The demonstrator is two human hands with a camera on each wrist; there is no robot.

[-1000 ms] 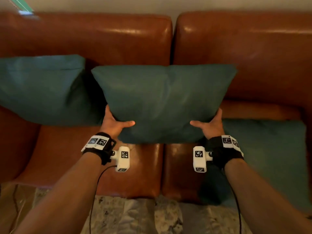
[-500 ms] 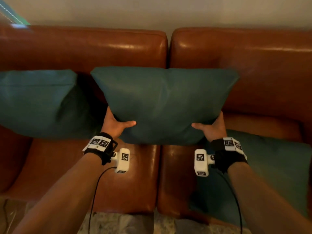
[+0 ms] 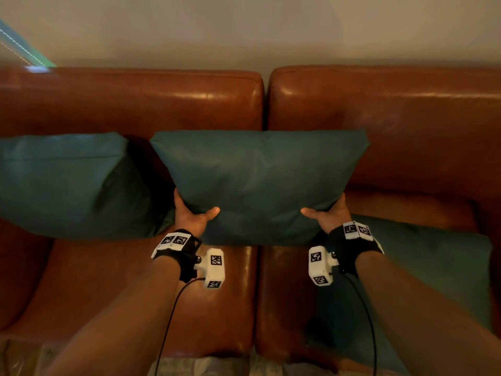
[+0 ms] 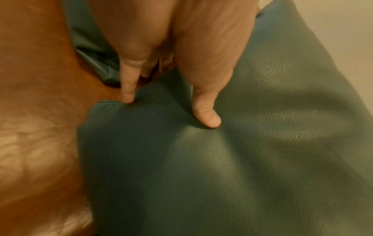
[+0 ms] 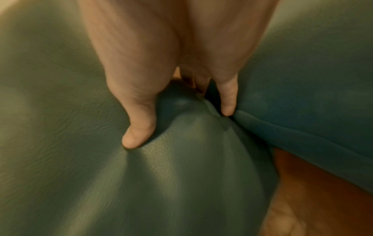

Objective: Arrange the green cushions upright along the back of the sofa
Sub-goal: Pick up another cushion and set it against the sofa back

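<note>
- Left hand (image 3: 193, 216) grips the lower left corner of the middle cushion (image 3: 257, 183); thumb on its front face.
- Right hand (image 3: 328, 217) grips the lower right corner likewise.
- Middle cushion is upright before the sofa back (image 3: 379, 118).
- Left cushion (image 3: 67, 183) stands upright beside it.
- Right cushion (image 3: 433, 272) lies flat on the seat.

I saw bare backrest (image 3: 406, 137) to the right; the left cushion (image 3: 67, 183) crowded the held cushion (image 3: 257, 183), and a flat cushion (image 3: 433, 272) covered the right seat.
</note>
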